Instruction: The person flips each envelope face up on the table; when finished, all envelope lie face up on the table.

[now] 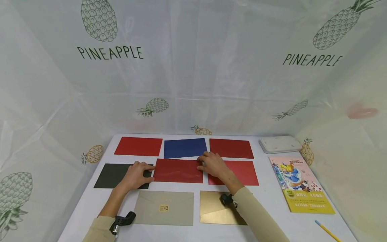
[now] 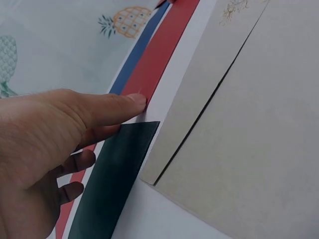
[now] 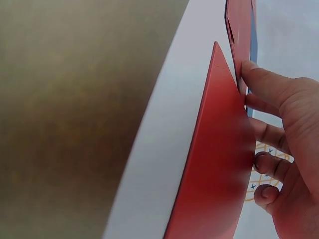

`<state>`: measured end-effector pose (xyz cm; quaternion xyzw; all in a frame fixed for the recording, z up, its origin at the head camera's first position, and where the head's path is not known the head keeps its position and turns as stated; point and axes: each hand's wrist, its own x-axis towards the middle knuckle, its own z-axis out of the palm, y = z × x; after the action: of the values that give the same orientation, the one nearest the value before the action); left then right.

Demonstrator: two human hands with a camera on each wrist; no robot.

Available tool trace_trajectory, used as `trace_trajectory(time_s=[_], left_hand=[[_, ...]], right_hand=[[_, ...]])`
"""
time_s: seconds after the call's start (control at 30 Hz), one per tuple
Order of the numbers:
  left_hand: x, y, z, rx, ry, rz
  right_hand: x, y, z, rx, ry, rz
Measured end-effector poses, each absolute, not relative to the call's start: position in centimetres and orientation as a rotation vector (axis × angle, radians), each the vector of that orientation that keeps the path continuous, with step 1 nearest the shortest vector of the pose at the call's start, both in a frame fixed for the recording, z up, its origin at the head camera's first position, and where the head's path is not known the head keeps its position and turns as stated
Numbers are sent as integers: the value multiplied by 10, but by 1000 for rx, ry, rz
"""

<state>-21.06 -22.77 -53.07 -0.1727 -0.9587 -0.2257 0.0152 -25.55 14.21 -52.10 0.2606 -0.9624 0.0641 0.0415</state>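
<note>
A red envelope [image 1: 178, 171] lies in the middle of the white table, between both hands. My left hand [image 1: 136, 175] pinches its left edge, the thumb on the red paper [image 2: 158, 59] in the left wrist view. Beneath that hand lies a black envelope [image 1: 110, 175], partly covered. At the opposite edge, my right hand [image 1: 213, 164] holds the red envelope between thumb and fingers; the right wrist view shows the thumb [image 3: 254, 70] against its edge. Under the right wrist is a lighter red envelope [image 1: 242, 173], partly hidden by the arm.
Behind are a bright red [image 1: 138, 146], a blue [image 1: 185, 148] and a dark red envelope [image 1: 231, 148]. Nearer are a grey envelope [image 1: 163, 215] with a yellow label and a gold one [image 1: 211, 206]. At right are a white case [image 1: 279, 144], a book [image 1: 302, 185] and a pencil [image 1: 328, 231].
</note>
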Motion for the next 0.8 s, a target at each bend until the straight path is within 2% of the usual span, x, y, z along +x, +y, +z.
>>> trace_trajectory(time_s=[0.8], left_hand=[[-206, -229, -527, -567, -2957, -690]], right_hand=[[-256, 144, -522, 848, -2900, 180]])
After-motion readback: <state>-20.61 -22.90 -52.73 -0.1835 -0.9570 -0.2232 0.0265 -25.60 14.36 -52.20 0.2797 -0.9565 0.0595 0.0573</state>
